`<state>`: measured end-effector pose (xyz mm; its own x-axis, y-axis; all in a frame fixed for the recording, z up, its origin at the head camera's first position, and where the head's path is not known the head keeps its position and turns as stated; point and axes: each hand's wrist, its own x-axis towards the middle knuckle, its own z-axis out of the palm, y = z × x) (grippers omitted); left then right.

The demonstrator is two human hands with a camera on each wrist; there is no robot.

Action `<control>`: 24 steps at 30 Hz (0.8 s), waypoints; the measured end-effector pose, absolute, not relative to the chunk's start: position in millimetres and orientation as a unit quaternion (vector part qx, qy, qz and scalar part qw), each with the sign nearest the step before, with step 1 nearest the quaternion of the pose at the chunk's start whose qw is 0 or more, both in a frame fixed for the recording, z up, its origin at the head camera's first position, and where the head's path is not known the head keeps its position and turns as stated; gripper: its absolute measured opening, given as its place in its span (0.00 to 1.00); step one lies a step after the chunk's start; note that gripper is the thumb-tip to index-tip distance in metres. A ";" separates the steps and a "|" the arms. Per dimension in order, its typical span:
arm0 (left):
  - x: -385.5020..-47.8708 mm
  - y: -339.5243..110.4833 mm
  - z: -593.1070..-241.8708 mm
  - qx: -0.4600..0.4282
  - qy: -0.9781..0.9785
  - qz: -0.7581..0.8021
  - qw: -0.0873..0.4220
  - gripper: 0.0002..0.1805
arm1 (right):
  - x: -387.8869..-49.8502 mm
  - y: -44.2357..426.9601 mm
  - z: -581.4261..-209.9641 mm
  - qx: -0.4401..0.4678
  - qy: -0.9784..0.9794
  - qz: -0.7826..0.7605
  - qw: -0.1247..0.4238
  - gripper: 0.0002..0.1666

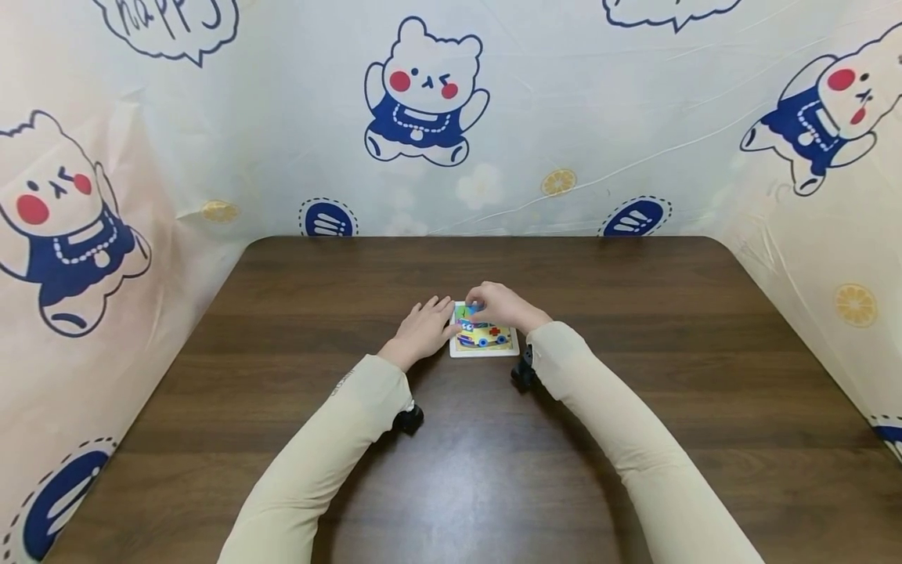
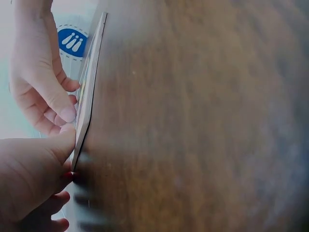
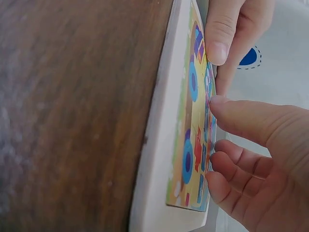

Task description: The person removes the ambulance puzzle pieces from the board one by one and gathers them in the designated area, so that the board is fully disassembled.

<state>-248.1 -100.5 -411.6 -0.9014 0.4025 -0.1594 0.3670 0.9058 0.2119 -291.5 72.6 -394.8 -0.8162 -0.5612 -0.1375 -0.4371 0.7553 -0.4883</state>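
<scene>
One picture puzzle lies on the desk beneath the right hand, whose fingers bend over its far part, any grasp indiscernible; the left hand, fingers extended, lays its thumb on the puzzle's left side.

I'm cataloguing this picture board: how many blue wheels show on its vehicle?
2: on the picture board, one wheel beside the red cross, the other wheel nearer the left hand. The right hand covers part, possibly hiding more.
</scene>
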 end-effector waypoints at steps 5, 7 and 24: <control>-248.1 -99.9 -412.5 0.196 0.971 0.091 0.101 0.33 | -292.4 71.2 -398.7 -0.271 0.930 -0.211 0.132 0.17; -247.9 -100.1 -412.3 0.195 0.971 0.095 0.102 0.33 | -292.8 70.3 -399.3 -0.271 0.931 -0.208 0.129 0.17; -249.9 -98.8 -413.0 0.186 0.973 0.091 0.102 0.33 | -299.3 67.6 -394.9 -0.259 0.914 -0.255 0.180 0.14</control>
